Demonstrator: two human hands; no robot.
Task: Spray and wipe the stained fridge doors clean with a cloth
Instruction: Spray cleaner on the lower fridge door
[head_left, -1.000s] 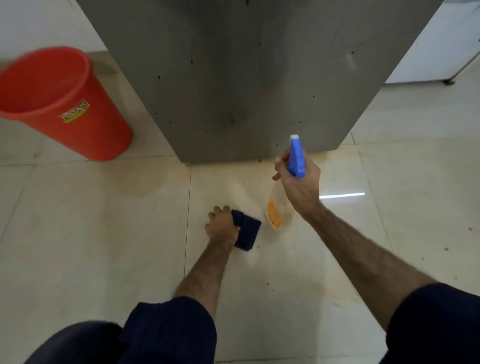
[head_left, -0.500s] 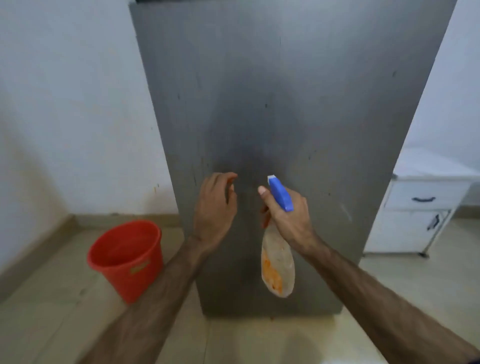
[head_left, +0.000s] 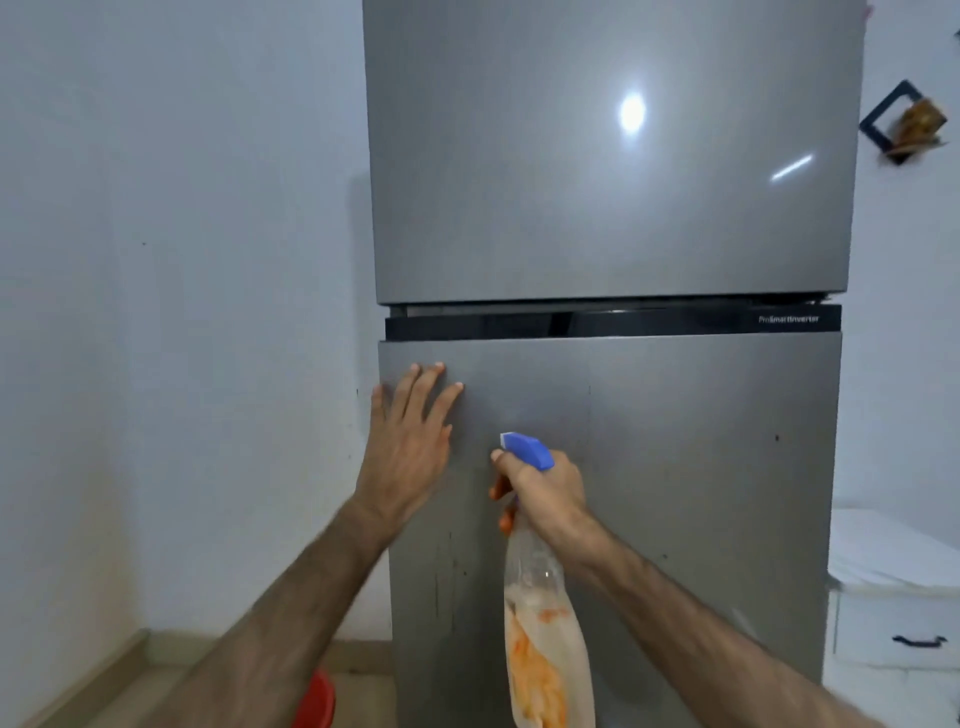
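Against the lower fridge door (head_left: 675, 467), left hand (head_left: 410, 441) flat with fingers spread, right hand (head_left: 545, 493) gripping the spray bottle (head_left: 545, 623) aimed at it; spraying step, cloth out of view, needed next for wiping.

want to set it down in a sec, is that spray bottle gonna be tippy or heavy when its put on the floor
Probably light: the clear spray bottle looks only partly filled, liquid sitting in its lower part. Likely a bit tippy, since it is tall and narrow with a blue trigger head on top. Its wet-looking plastic may be slippery; the right hand grips it at the neck.
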